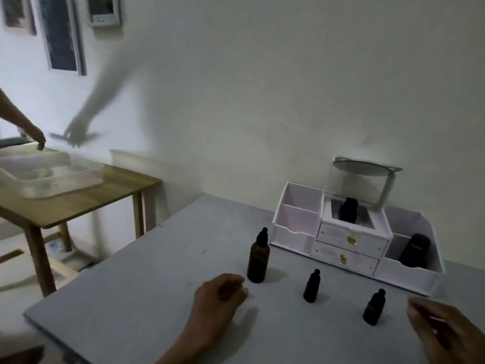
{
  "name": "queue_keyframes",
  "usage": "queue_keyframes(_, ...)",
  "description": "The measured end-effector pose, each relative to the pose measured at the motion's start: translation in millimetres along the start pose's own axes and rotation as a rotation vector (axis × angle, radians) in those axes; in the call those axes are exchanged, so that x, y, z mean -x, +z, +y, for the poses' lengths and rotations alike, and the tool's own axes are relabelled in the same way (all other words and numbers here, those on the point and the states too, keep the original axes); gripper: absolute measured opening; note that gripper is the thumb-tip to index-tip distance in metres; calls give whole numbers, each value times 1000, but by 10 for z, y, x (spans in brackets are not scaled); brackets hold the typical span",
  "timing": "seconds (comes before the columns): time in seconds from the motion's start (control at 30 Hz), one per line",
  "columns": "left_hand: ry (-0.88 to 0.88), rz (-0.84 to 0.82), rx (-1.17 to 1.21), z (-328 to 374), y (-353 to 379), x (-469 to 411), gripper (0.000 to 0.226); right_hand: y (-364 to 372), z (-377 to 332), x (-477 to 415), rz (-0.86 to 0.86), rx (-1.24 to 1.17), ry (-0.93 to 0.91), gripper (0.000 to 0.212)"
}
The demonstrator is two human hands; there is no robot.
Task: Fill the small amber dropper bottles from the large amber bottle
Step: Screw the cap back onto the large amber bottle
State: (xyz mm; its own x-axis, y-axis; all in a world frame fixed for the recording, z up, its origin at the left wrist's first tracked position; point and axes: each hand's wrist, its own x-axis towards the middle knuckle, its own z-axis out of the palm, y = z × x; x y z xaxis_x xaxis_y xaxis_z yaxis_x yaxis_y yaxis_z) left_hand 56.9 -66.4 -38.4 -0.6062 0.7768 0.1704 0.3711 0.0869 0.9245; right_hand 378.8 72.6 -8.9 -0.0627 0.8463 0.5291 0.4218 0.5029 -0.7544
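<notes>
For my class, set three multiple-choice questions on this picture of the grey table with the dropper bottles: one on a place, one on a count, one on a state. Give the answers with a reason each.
1. Where does the large amber bottle stand?
A. On the grey table, just beyond the left hand
B. Inside the white organiser
C. On the wooden side table

2. How many small dropper bottles stand on the open grey table in front of the organiser?
A. One
B. Two
C. Four

3. What state is the large amber bottle in?
A. Lying on its side
B. Upright, dropper cap on
C. Upright, cap off

Answers:
1 A: it stands on the grey surface near the left hand's knuckles.
2 B: one small bottle and another nearer the right hand.
3 B: it stands straight with its black dropper top in place.
</notes>
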Motion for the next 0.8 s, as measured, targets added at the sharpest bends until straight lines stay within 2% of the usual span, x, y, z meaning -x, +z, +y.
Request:
queue_keyframes(0.03,-5,65,-4,-52,-84,-78,16,108,-255,68,-60,-33,-73,17)
queue_keyframes(0.1,0,126,3,-95,-128,-204,17,394,-545,125,-68,-36,-185,17)
queue_keyframes(0.3,87,73,46,-111,-41,-559,47,1289,-819,-116,-286,-170,-218,30)
queue_keyframes(0.47,177,-4,25,-104,52,-823,64,1819,-1059,-288,-344,-230,-187,43)
queue_keyframes(0.8,245,-111,22,-195,146,-987,44,2090,-1023,-534,-459,-209,-183,33)
